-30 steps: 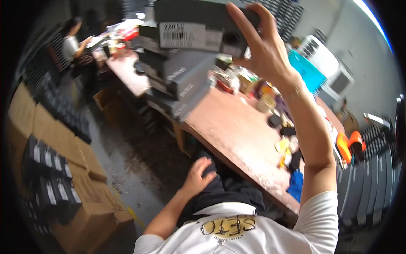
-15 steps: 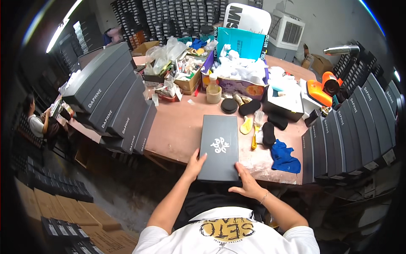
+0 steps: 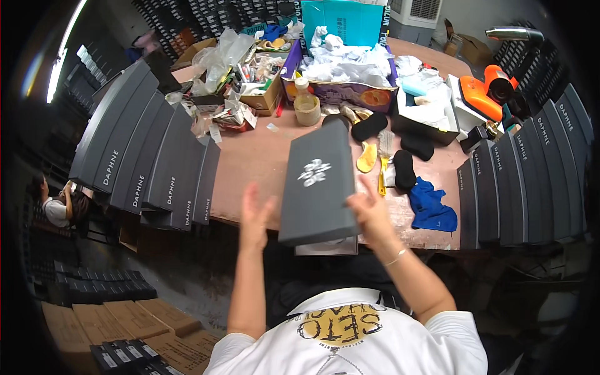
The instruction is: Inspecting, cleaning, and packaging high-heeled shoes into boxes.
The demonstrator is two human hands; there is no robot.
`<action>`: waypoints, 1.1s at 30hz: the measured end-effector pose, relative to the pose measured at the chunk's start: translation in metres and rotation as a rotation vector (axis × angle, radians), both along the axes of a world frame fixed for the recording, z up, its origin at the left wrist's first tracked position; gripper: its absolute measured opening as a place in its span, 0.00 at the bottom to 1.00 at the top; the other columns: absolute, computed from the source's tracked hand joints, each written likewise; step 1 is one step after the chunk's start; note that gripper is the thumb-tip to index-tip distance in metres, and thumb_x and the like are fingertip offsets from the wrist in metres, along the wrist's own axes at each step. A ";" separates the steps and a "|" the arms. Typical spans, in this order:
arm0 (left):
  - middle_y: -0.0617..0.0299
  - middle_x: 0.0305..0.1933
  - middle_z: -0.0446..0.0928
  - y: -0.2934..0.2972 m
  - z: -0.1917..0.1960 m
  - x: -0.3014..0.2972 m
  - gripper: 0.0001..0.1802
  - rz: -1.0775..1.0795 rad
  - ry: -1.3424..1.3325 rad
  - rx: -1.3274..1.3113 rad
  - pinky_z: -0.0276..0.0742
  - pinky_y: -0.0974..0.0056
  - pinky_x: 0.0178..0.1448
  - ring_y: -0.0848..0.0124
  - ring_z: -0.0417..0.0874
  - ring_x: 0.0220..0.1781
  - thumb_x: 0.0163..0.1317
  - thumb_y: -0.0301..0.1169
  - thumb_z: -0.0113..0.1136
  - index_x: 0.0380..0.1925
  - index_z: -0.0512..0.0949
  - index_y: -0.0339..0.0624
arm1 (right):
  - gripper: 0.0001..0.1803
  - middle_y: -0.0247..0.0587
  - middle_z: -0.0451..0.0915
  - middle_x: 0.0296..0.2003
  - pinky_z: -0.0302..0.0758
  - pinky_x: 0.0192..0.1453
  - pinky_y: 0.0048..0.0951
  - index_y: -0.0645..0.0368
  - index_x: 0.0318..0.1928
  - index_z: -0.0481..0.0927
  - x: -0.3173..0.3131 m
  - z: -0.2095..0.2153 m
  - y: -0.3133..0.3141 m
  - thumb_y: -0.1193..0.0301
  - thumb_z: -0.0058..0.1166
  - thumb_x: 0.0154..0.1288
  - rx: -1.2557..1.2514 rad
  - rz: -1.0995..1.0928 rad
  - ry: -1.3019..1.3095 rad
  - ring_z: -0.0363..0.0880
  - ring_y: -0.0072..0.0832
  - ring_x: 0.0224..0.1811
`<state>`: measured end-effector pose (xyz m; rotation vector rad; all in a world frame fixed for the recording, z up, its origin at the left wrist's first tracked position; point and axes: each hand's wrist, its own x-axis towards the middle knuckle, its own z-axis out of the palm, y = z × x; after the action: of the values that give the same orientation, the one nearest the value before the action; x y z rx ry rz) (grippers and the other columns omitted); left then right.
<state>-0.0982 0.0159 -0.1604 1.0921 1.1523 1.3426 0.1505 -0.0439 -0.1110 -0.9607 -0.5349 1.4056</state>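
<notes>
A dark grey shoebox lid [image 3: 317,187] with a white mark hangs tilted above the table's near edge. My right hand [image 3: 374,215] grips it by its right side, fingers closed on the edge. Beneath it a strip of the shoebox's lower part [image 3: 326,248] shows; what lies inside is hidden by the lid. My left hand [image 3: 255,215] is off the lid's left side, slightly blurred, with its fingers spread and nothing in them.
Stacked grey shoeboxes stand at the left [image 3: 140,150] and right [image 3: 525,175]. Right of the lid lie a blue cloth [image 3: 432,205], black pads [image 3: 404,170] and a yellow-handled brush [image 3: 382,178]. Behind are a bottle [image 3: 307,107] and a purple carton [image 3: 340,94] of white paper.
The shoebox lid has risen and tilted in my right hand, baring an edge of the box below. My left hand has let go and moved left. The view has shifted.
</notes>
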 end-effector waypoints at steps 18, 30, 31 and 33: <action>0.49 0.66 0.66 -0.010 -0.081 -0.104 0.29 0.162 0.229 0.001 0.60 0.65 0.69 0.67 0.67 0.67 0.69 0.29 0.53 0.66 0.59 0.28 | 0.28 0.48 0.77 0.47 0.74 0.52 0.41 0.55 0.58 0.71 -0.050 -0.049 -0.067 0.64 0.61 0.58 0.640 0.640 -1.645 0.76 0.48 0.50; 0.46 0.39 0.82 -0.310 -0.247 -0.182 0.14 -0.646 0.833 -1.061 0.79 0.54 0.47 0.52 0.83 0.43 0.55 0.34 0.60 0.38 0.81 0.37 | 0.09 0.45 0.81 0.28 0.79 0.34 0.40 0.59 0.30 0.78 -0.036 -0.079 -0.017 0.66 0.55 0.60 0.586 1.007 -1.651 0.82 0.42 0.33; 0.46 0.39 0.82 -0.303 -0.243 -0.181 0.14 -0.603 0.806 -1.072 0.78 0.54 0.48 0.52 0.83 0.44 0.55 0.34 0.60 0.38 0.81 0.37 | 0.08 0.46 0.81 0.29 0.79 0.34 0.38 0.59 0.28 0.78 -0.039 -0.080 -0.016 0.68 0.54 0.58 0.505 1.077 -1.698 0.82 0.41 0.35; 0.45 0.40 0.81 -0.280 -0.230 -0.184 0.14 -0.548 0.770 -1.083 0.78 0.54 0.48 0.52 0.83 0.44 0.55 0.34 0.60 0.39 0.81 0.37 | 0.06 0.46 0.80 0.30 0.80 0.33 0.38 0.58 0.28 0.78 -0.034 -0.076 -0.024 0.69 0.52 0.57 0.470 1.006 -1.654 0.81 0.42 0.37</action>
<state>-0.2824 -0.2641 -0.3905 0.9502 1.6399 -0.2458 0.1169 -0.0677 -0.1873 -1.3558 -2.7095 0.8197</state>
